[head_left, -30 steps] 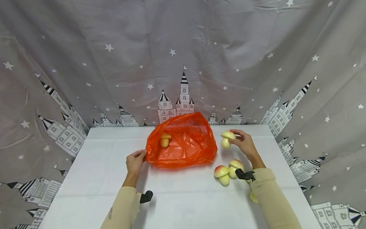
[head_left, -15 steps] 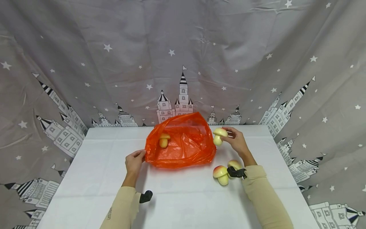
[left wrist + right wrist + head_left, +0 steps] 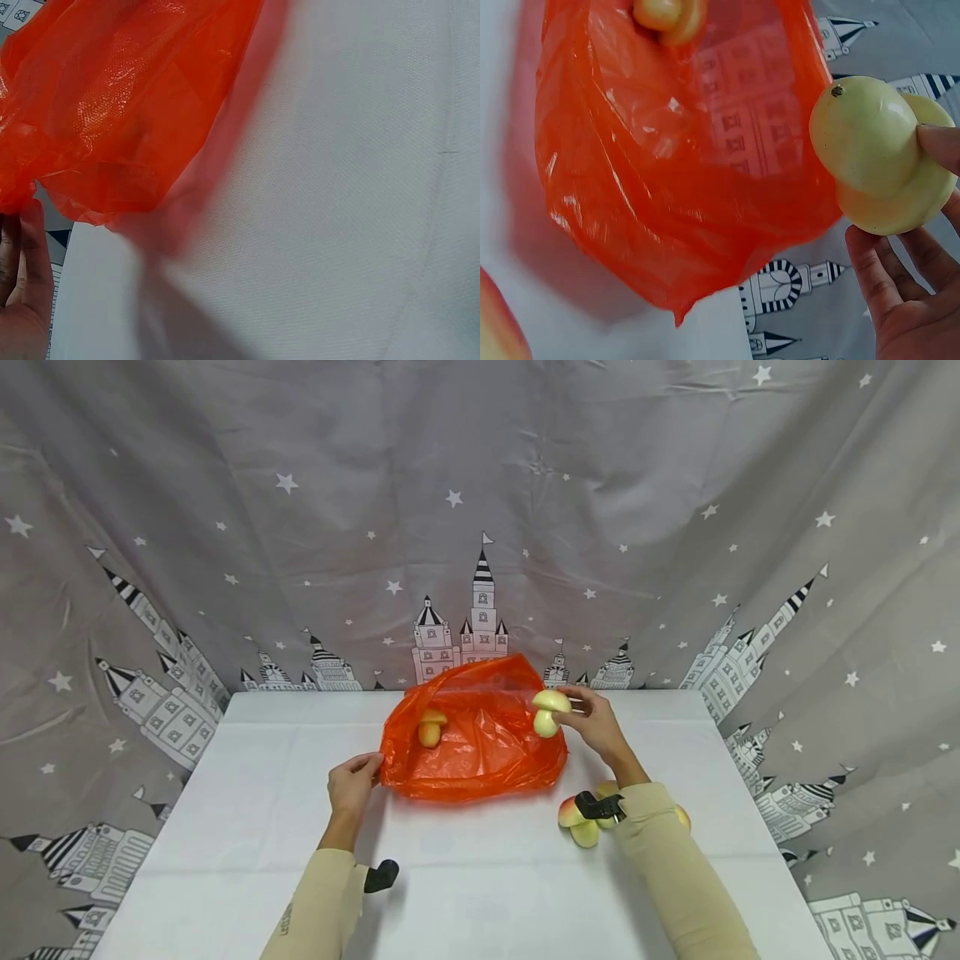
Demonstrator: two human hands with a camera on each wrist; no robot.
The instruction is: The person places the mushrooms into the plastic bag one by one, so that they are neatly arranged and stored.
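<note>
An orange-red plastic bag (image 3: 480,777) lies on the white table with its mouth spread wide. My left hand (image 3: 351,789) pinches the bag's left edge; the left wrist view shows the fingers (image 3: 34,255) at the gathered plastic. At the bag's right rim, my right hand (image 3: 596,727) holds a toy mushroom (image 3: 551,702), pale yellow with a rounded stem, by its cap. The right wrist view shows thumb and fingers around this mushroom (image 3: 866,139), stem toward the camera. Inside the bag, toward the left, sits another toy mushroom (image 3: 431,731).
Several more toy mushrooms (image 3: 584,833) lie on the table (image 3: 480,893) under and beside my right forearm, partly hidden by the sleeve. A grey curtain (image 3: 480,460) printed with castles and stars hangs behind the table and down its sides.
My right hand has moved left with the mushroom, from right of the bag to its right rim. My left hand and the bag have stayed nearly still.
</note>
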